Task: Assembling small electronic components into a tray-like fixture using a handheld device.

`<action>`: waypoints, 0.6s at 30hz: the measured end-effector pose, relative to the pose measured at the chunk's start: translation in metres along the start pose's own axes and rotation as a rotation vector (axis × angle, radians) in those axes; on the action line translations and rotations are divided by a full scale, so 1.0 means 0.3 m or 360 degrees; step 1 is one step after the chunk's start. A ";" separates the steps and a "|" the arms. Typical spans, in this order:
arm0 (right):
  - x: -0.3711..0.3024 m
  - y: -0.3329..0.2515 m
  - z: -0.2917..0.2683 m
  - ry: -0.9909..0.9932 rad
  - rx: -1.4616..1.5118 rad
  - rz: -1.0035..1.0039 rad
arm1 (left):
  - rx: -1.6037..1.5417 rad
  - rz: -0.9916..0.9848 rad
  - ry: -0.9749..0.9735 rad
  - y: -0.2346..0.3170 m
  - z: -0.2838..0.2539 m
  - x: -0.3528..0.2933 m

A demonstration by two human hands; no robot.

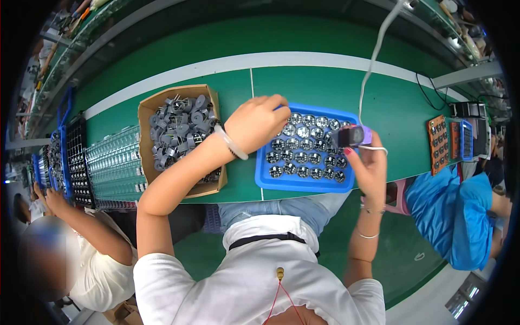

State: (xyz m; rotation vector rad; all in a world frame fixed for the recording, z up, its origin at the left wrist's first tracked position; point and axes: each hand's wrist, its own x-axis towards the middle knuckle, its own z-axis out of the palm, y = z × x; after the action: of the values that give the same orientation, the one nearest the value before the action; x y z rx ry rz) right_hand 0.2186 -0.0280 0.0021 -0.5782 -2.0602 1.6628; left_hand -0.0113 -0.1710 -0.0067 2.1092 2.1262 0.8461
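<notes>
A blue tray [304, 185] lies in front of me with rows of round, shiny, dark-and-silver parts [302, 157] in it. My left hand [259, 123] is over the tray's far left corner, fingers curled together; whatever is between the fingertips is hidden. In my right hand [370, 169] is a small dark handheld device with a purple side [352, 136], above the right rows of parts. A white cord [368, 81] comes down from above to this device. Its dark end points left, over the tray.
Left of the tray stands a cardboard box [215, 103] of grey round parts with metal pins. Further left are clear plastic trays [116, 162] and a co-worker's arm [89, 225]. A brown board with round parts [437, 145] lies on the right, near another person in blue [449, 216].
</notes>
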 end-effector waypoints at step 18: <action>0.030 0.019 0.149 0.0426 0.0359 -0.0111 | -0.0256 -0.0053 0.0052 0.036 -0.003 -0.003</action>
State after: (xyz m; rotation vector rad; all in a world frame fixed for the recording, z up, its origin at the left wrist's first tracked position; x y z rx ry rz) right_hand 0.1861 -0.0578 -0.0113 -0.6082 -1.6610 1.6495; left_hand -0.0015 -0.1729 -0.0020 1.9897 2.0258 1.0177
